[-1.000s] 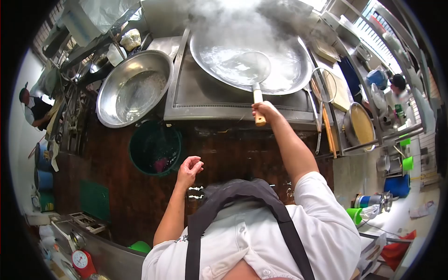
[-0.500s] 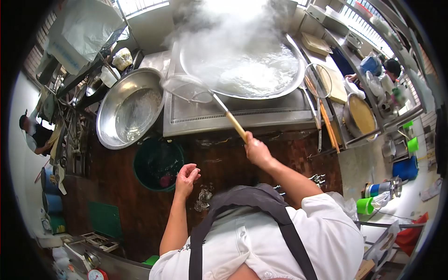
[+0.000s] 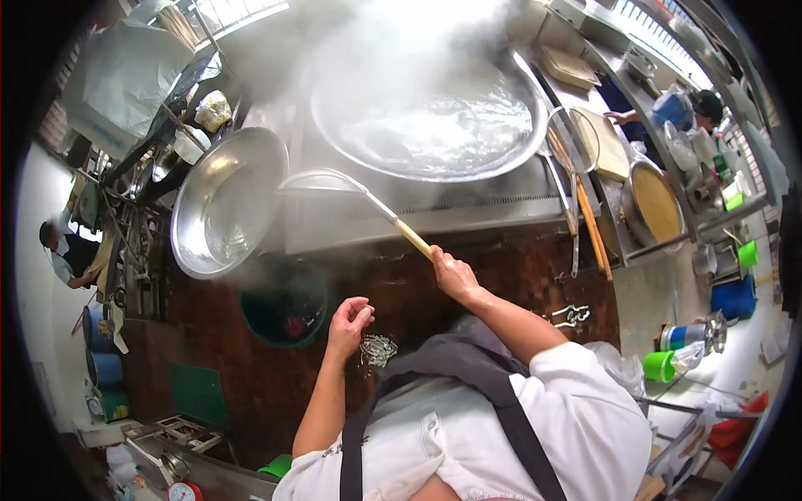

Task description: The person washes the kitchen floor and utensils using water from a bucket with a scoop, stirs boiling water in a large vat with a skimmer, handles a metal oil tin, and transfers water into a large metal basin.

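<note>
My right hand (image 3: pixel 455 277) grips the wooden handle of a long strainer (image 3: pixel 376 203). Its wide round head, seen nearly edge-on, hangs over the steel cooktop and overlaps the right rim of a large metal basin (image 3: pixel 188 179) holding clear liquid. Behind it, steam rises thickly from a huge wok (image 3: pixel 434 177) of bubbling water and hides the far side. My left hand (image 3: pixel 349 327) hovers at waist height with curled fingers and nothing visible in them. Below and left of that hand stands a dark green tub (image 3: pixel 251 321) with something reddish inside.
To the wok's right lie another strainer (image 3: pixel 576 142) and long wooden sticks (image 3: pixel 593 230), beside a pot of yellowish contents (image 3: pixel 656 200). Co-workers appear at the far left (image 3: pixel 71 255) and behind the right-hand shelf (image 3: pixel 708 108). Brown flooring (image 3: pixel 284 392) looks wet.
The strainer's head has swung lower and turned from face-on to nearly edge-on beside the basin. Both hands have shifted slightly. Steam has spread over the cooktop and tub.
</note>
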Demonstrator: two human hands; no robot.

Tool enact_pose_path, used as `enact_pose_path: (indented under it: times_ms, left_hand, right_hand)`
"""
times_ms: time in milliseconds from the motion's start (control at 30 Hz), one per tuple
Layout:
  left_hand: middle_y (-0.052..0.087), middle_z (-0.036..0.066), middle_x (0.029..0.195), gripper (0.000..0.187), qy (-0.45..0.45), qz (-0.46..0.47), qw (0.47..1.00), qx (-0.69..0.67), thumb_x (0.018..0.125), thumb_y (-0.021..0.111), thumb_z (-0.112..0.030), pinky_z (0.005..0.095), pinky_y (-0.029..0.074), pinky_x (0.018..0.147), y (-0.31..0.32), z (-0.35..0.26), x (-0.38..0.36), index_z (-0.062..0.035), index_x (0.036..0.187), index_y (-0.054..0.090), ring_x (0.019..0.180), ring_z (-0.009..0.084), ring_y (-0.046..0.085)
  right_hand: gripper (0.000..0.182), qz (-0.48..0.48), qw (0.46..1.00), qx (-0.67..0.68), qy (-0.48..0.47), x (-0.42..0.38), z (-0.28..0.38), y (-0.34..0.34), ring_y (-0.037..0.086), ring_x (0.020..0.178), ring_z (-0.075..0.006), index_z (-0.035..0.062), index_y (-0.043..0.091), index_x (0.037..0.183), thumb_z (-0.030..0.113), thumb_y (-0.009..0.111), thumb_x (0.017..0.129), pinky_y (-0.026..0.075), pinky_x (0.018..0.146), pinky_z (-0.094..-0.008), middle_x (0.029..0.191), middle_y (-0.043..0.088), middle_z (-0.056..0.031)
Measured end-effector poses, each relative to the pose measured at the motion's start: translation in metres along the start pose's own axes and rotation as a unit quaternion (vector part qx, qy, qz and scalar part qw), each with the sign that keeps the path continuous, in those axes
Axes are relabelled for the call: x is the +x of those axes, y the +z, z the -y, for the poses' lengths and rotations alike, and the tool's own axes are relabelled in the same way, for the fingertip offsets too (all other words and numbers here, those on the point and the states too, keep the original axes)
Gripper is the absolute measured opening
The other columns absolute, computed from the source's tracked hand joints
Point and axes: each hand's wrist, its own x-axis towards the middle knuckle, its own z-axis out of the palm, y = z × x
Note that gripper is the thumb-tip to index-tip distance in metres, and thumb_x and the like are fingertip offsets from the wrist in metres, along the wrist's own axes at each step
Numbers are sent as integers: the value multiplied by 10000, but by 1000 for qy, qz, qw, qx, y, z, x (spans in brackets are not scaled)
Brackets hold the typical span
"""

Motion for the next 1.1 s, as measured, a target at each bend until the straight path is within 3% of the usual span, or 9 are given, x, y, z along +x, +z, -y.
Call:
enact_pose_path:
  times_ms: [200,300,333,367,567,600,667,900,1100]
  left_hand:
    - [666,79,993,221,-31,-85,996,6,941,636,-91,296,569,803,6,2,30,-1,1141,602,894,141,646]
    - [659,86,991,214,-45,-150,987,24,932,644,-93,293,574,797,15,-10,40,2,1121,611,896,148,653]
    - [656,91,996,224,-74,-170,983,16,934,635,-87,295,574,794,16,-12,43,3,1136,602,888,154,656]
    - [653,95,1004,229,-92,-183,979,18,939,626,-84,297,571,798,20,-15,45,3,1148,594,888,155,656]
    - [652,102,1031,244,-139,-231,963,-1,950,607,-67,288,550,813,61,-20,69,-3,1183,570,888,158,655]
    - [654,102,1033,244,-135,-226,965,-5,951,609,-66,286,547,816,68,-21,73,-5,1184,569,888,158,655]
    - [656,100,1029,245,-144,-231,962,-2,950,609,-61,293,551,828,78,-22,84,-2,1184,567,884,155,652]
    - [659,93,1017,232,-134,-235,963,-4,954,602,-51,287,557,818,98,-17,102,-1,1178,574,874,146,648]
    - [660,80,1012,234,-100,-227,969,10,946,624,-49,274,557,816,102,-10,89,3,1170,584,868,125,637]
  right_hand:
    - [215,-100,986,115,63,109,-36,-103,616,802,-502,66,508,1151,167,522,962,479,664,-593,836,643,-272]
    - [223,-166,959,173,148,197,-101,-168,654,752,-434,34,514,1165,151,486,977,489,630,-553,807,650,-260]
    - [230,-175,956,158,175,231,-129,-187,651,707,-363,11,505,1172,132,474,979,478,601,-520,812,646,-227]
    - [246,-181,965,59,183,279,-200,-181,665,750,-452,28,477,1176,171,447,978,527,607,-527,856,668,-275]
    - [316,-158,928,85,326,481,-411,-221,641,1052,-438,8,504,1219,179,396,977,519,872,-515,1086,666,-288]
    - [336,-125,937,-116,306,498,-407,-222,636,1087,-420,12,517,1232,198,372,993,519,909,-511,1150,664,-255]
    - [357,-75,942,-135,297,526,-406,-217,685,1000,-371,13,506,1279,192,377,998,561,836,-482,1160,672,-220]
    - [282,72,927,37,367,537,-290,-199,589,666,-238,76,548,1176,185,417,952,468,537,-440,836,600,-124]
    - [165,218,925,89,298,485,-267,-175,538,599,-187,60,589,1008,159,516,898,424,474,-388,723,549,-59]
